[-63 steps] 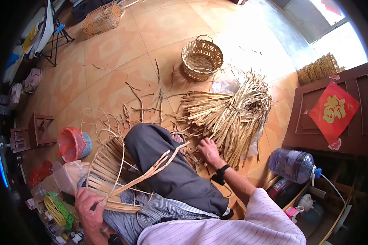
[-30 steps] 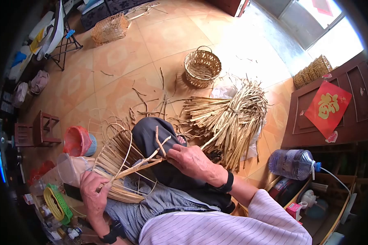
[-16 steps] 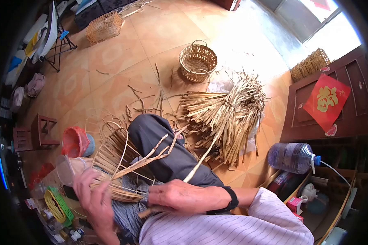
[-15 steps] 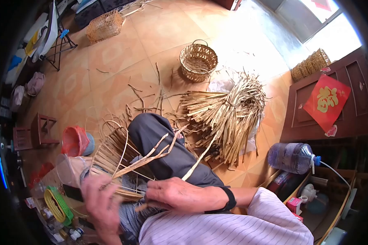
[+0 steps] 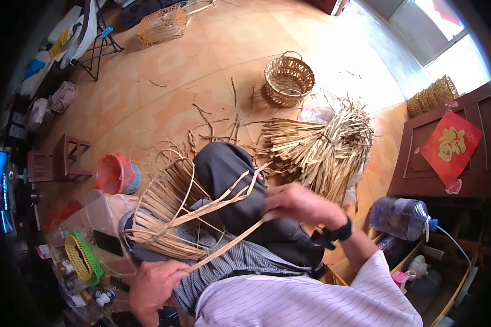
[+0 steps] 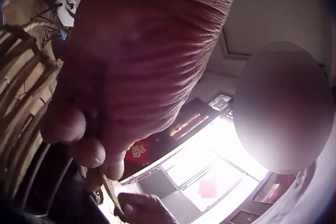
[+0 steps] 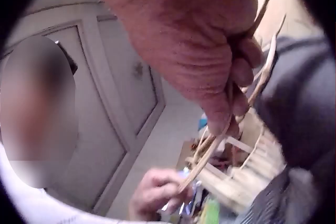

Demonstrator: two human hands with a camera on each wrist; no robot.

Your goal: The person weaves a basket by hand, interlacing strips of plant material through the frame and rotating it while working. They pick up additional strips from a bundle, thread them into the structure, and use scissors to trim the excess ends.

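Pinching one end of a strip (image 5: pixel 226 247) between the thumb and curled fingers of the left hand (image 5: pixel 154 286). Gripping the strip farther along in the curled fingers of the right hand (image 5: pixel 297 204). Holding it slantwise over the lap (image 5: pixel 232 267), just beside the basket (image 5: pixel 163 196). Supporting the basket, tilted, against the lap, with loose ends (image 5: pixel 223 204) jutting over the dark trousers (image 5: pixel 223 163).
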